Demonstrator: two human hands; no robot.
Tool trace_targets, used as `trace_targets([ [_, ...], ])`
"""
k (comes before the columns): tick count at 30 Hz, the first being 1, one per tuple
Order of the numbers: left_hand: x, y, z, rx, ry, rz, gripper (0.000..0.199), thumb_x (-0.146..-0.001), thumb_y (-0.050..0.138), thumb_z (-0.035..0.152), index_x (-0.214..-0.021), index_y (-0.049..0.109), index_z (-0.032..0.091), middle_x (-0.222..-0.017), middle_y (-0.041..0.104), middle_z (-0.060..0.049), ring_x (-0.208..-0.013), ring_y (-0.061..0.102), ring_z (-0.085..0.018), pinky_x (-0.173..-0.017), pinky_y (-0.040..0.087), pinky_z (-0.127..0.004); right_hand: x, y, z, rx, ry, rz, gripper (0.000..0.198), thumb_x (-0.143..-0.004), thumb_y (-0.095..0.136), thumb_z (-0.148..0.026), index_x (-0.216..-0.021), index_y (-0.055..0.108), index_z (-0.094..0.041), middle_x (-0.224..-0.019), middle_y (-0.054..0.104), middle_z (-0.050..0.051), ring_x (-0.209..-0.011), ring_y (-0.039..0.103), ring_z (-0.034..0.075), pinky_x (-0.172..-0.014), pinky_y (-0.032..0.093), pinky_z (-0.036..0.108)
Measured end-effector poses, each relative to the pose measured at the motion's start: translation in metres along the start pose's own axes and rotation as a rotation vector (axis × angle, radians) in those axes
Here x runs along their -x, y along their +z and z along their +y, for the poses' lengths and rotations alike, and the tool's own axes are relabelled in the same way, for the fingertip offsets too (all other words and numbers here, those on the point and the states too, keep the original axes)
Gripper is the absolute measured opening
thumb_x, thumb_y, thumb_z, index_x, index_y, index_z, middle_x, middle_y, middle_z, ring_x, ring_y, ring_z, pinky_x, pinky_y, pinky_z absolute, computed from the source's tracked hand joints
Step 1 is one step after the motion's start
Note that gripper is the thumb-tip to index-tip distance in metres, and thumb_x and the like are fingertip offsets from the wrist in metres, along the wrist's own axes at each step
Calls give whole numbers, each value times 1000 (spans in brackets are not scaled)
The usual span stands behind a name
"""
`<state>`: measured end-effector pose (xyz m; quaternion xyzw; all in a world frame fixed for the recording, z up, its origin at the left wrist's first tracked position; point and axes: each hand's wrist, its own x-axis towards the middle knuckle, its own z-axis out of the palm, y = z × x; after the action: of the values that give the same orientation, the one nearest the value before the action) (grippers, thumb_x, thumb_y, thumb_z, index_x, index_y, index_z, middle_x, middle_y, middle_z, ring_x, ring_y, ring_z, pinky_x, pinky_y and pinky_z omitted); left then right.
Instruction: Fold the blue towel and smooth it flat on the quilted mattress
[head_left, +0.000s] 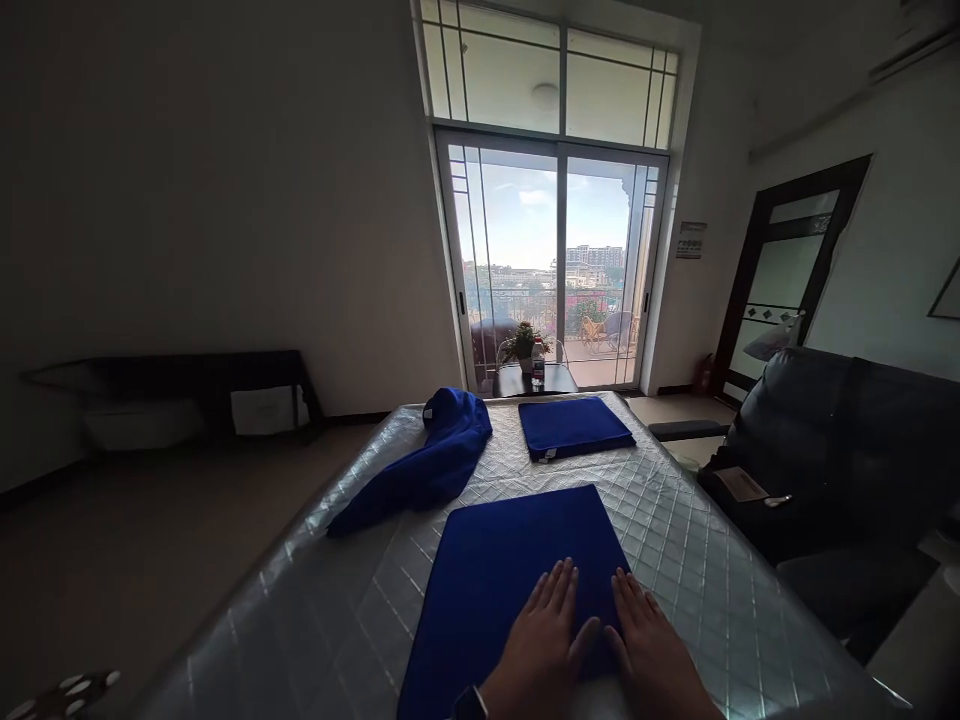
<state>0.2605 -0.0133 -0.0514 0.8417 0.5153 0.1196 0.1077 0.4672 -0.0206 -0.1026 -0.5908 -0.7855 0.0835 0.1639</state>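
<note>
A folded blue cloth [499, 570] lies flat on the quilted silver surface [690, 550] in front of me. My left hand [547, 630] rests palm down on it, fingers stretched out and held side by side. Close by on the right, my right hand [651, 640] lies flat along the cloth's right edge, its fingers also extended. The two thumbs nearly meet. Farther off sits a second folded blue cloth [576, 427] with a small white tag at its near edge. To its left a crumpled blue cloth [442, 455] is spread in a loose heap.
A small dark table [551, 380] with a potted plant [523, 345] and a bottle [538, 365] stands beyond the far edge, before a glass sliding door [517, 250]. On the right is a black leather armchair [847, 450]. A low dark bench-like piece [202, 375] lines the left wall.
</note>
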Motion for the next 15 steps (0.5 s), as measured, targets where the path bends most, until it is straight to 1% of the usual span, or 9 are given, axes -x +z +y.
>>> trace_targets([
  [1,-8,2,10,29,45,2,72,-94,24,62,-153,27,22,-161,26,-7,-149,24,-24,-125,30,-45,-1,0,1,5,2,-9,60,-96,30,-53,-150,32,-27,-159,29,2,-148,28,23,-121,32,47],
  [3,-18,9,19,72,99,13,70,-94,24,60,-154,24,25,-162,23,-4,-150,21,-22,-126,27,-44,-3,0,2,18,16,-44,57,-96,30,-50,-149,32,-30,-158,28,-2,-148,26,21,-122,31,44],
  [5,-19,16,17,85,119,13,68,-94,25,59,-154,20,28,-161,23,-2,-150,20,-21,-126,28,-44,-5,-1,2,23,32,-78,57,-96,31,-50,-149,31,-30,-158,27,-2,-148,24,20,-123,30,43],
  [7,-12,20,5,61,106,14,68,-93,28,59,-154,17,30,-160,25,-2,-150,23,-23,-125,32,-46,-6,-1,2,17,41,-98,60,-95,32,-52,-150,29,-28,-159,23,-2,-149,22,21,-123,28,44],
  [10,12,20,-27,-23,35,34,68,-93,34,60,-153,15,34,-159,26,0,-147,30,-25,-122,37,-47,-6,-3,0,8,55,-110,62,-95,30,-52,-151,25,-26,-160,18,-1,-149,20,21,-124,26,45],
  [13,47,22,-73,-106,-138,56,65,-93,35,59,-150,13,36,-159,24,3,-146,33,-25,-120,38,-48,-4,-5,-3,-15,73,-112,62,-96,29,-52,-151,23,-25,-160,18,-3,-150,18,21,-124,25,44],
  [15,72,27,-105,-186,-268,125,64,-93,38,57,-148,12,38,-157,28,5,-144,37,-24,-117,42,-46,-3,-6,-5,-27,82,-113,63,-96,28,-54,-152,23,-26,-161,18,-3,-150,18,21,-124,25,43],
])
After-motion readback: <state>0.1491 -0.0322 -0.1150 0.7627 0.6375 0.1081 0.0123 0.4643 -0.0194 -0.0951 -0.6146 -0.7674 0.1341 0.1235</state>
